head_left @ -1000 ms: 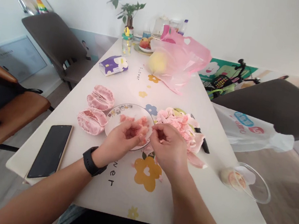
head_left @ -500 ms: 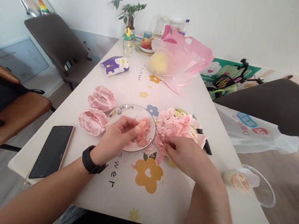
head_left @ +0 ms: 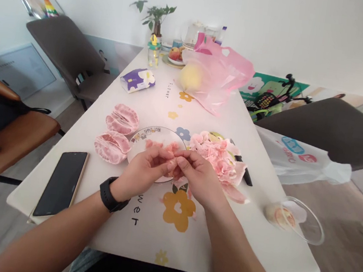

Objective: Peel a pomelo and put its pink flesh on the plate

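Fingers of the left hand (head_left: 144, 167) and right hand (head_left: 200, 177) meet, pinching pink pulp (head_left: 171, 166) over the plate (head_left: 139, 145), likely to catch bits, with peelings (head_left: 217, 155) heaped right and fruit chunks (head_left: 122, 119) handily left on the worktop (head_left: 84, 223).

One head view — forward and down, close over the hands (head_left: 144, 169).

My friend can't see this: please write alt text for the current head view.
A person's left hand and right hand pinch pink pomelo flesh over a patterned plate. Two peeled pomelo chunks and a smartphone lie to the left, a heap of peelings to the right.
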Motion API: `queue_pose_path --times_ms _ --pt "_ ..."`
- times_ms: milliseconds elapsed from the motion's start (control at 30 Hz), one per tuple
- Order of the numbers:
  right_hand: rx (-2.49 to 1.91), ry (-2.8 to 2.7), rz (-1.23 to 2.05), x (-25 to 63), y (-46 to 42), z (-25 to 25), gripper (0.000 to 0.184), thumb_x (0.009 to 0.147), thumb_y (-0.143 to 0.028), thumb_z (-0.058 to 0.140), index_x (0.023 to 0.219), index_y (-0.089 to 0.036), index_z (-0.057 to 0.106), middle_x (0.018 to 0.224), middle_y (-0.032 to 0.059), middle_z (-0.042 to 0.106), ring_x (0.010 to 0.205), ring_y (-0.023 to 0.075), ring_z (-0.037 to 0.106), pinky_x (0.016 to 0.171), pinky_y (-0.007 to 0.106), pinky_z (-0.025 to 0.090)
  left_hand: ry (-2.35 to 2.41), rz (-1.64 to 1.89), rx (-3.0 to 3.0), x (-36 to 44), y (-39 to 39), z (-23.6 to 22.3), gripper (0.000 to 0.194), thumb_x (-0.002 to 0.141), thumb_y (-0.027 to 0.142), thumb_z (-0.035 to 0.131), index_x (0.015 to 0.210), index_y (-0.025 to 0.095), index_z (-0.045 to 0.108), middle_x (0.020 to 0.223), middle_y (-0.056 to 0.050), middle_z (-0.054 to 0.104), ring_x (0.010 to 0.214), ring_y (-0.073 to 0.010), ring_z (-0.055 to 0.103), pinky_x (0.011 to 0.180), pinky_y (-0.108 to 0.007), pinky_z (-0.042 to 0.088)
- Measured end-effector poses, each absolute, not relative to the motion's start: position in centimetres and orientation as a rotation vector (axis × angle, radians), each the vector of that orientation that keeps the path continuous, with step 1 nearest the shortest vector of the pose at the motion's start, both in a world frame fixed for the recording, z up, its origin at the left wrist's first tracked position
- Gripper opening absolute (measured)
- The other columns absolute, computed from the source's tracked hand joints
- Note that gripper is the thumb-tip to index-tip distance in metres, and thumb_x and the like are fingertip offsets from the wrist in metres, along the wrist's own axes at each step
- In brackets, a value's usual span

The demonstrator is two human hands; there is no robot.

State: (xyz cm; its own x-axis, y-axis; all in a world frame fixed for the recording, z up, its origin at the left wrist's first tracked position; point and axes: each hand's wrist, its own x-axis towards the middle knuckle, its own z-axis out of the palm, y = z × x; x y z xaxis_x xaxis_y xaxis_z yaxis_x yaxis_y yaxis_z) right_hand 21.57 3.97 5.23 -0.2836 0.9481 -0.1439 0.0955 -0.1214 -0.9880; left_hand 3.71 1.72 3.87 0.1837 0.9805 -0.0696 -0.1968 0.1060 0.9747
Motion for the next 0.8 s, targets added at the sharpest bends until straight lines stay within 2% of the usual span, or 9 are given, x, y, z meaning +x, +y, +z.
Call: queue_pose_path --times_ms 100,200,333,500,600,700,800 --pt "-1.156 -1.32 1.583 21.7 4.3 4.7 0.025 0.093 -0.045 0.066 0.098 -0.021 0.071 0.076 0.0011 0.073 0.067 0.0174 0.069 0.064 0.034 0.059 0.96 1.123 1.087 3.5 1.7 4.1 0.027 0.087 0.038 0.08 0.102 0.018 0.072 0.086 -0.004 0.075 0.082 -0.016 0.07 0.084 -0.033 0.056" --pt "-1.112 -1.178 1.623 21.3 4.5 4.1 0.03 0.09 -0.048 0.07 0.102 -0.02 0.07 0.078 0.0025 0.073 0.067 0.0178 0.068 0.063 0.034 0.058 0.942 1.178 0.986 3.3 1.8 3.9 0.028 0.085 0.035 0.083 0.103 0.019 0.07 0.093 -0.004 0.076 0.084 -0.0162 0.071 0.079 -0.03 0.056" --pt "-1.109 -1.047 1.54 20.1 4.3 3.3 0.033 0.086 -0.05 0.073 0.1 -0.021 0.068 0.078 0.0015 0.07 0.071 0.0177 0.068 0.07 0.035 0.06 0.947 1.242 0.797 3.4 2.1 3.6 0.032 0.082 0.033 0.085 0.106 0.02 0.068 0.091 -0.003 0.074 0.082 -0.0161 0.071 0.067 -0.026 0.053" --pt "-1.184 -0.969 1.401 19.7 4.4 2.7 0.032 0.089 -0.052 0.07 0.101 -0.023 0.066 0.075 0.0003 0.069 0.067 0.0184 0.067 0.065 0.035 0.059 0.835 1.351 0.569 3.3 2.5 4.0 0.023 0.081 0.027 0.082 0.097 0.019 0.066 0.084 0.0 0.071 0.071 -0.0113 0.066 0.062 -0.024 0.05" --pt "-1.265 -1.163 1.35 19.7 4.1 3.1 0.031 0.09 -0.048 0.07 0.109 -0.024 0.069 0.09 0.0035 0.074 0.077 0.0206 0.072 0.073 0.038 0.061 0.813 1.319 0.522 3.0 2.7 4.2 0.025 0.081 0.025 0.082 0.095 0.02 0.064 0.084 -0.001 0.072 0.072 -0.0134 0.068 0.062 -0.026 0.05" --pt "-1.316 -1.39 1.267 19.5 3.6 3.7 0.039 0.093 -0.047 0.067 0.126 -0.026 0.069 0.107 0.0074 0.076 0.09 0.0236 0.073 0.084 0.043 0.061 0.825 1.263 0.55 3.0 2.6 4.2 0.027 0.082 0.027 0.083 0.097 0.019 0.062 0.088 -0.003 0.073 0.073 -0.0146 0.068 0.063 -0.027 0.05" --pt "-1.264 -1.457 1.273 19.2 3.2 3.9 0.049 0.094 -0.049 0.067 0.137 -0.027 0.063 0.106 0.0075 0.076 0.088 0.0239 0.074 0.083 0.044 0.061 0.885 1.247 0.617 3.2 2.4 4.0 0.027 0.085 0.032 0.083 0.097 0.019 0.062 0.089 -0.003 0.073 0.072 -0.013 0.067 0.062 -0.025 0.049"
